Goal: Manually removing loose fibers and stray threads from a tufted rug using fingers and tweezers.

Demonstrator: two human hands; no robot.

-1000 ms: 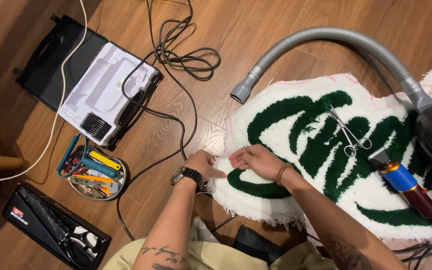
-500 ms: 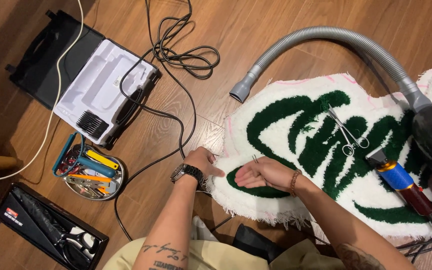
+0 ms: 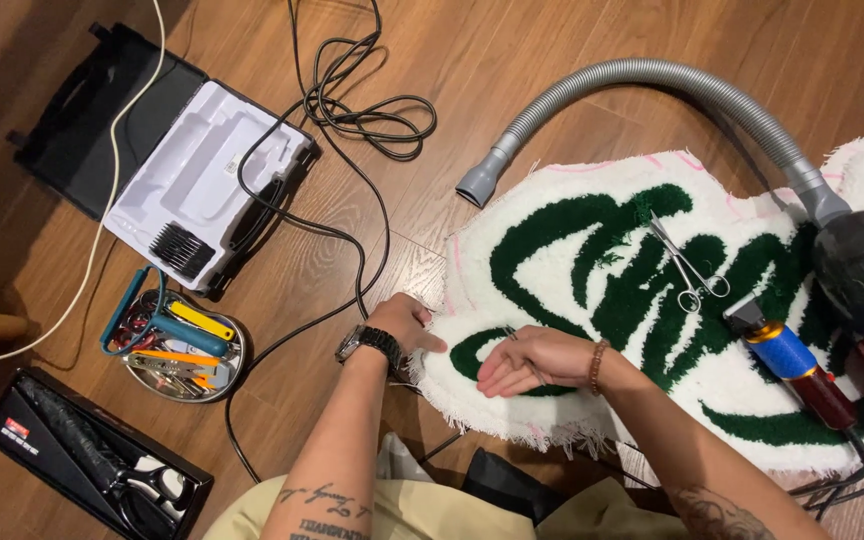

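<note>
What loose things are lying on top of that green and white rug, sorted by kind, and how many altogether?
Scissors: 1
Electric clipper, blue and red: 1
Hands on the rug's near edge: 2, the left hand and the right hand
Total: 4

The vacuum hose runs mostly over the floor, so it is not counted.

Head camera looks steeply down (fairly close) at the wooden floor.
</note>
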